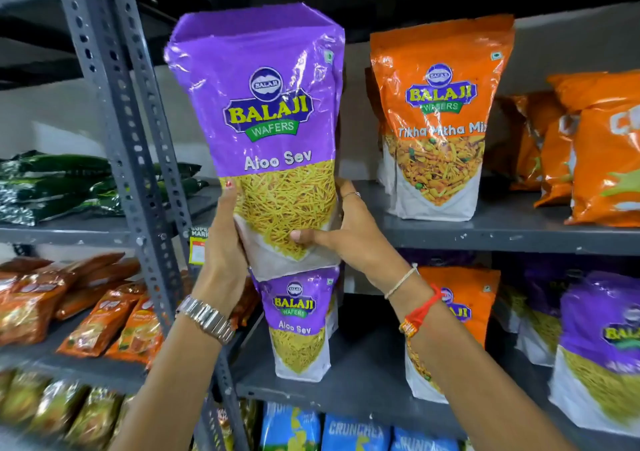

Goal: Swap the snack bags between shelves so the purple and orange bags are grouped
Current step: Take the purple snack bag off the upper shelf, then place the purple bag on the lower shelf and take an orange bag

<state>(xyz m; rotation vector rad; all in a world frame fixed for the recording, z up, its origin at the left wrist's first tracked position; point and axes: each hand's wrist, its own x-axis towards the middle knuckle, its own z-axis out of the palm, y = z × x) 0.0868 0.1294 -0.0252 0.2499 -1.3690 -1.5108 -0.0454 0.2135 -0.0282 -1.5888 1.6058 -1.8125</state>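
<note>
Purple bag [256, 132] feels light, slick, crinkly; both my hands, left hand [225, 243] and right hand [346, 232], clamp its firmer base, fingers wrapped.

Views: one only, worn on the person's head.
Facing: forward and a little down, straight at the grey shelving [485, 232].
Nearness: close; the purple bag [266, 132], raised in both hands, fills the middle of the frame.
Reach: wide-angle, bending the upright post [114, 111].
Shared ground: nothing, with no second view.
</note>
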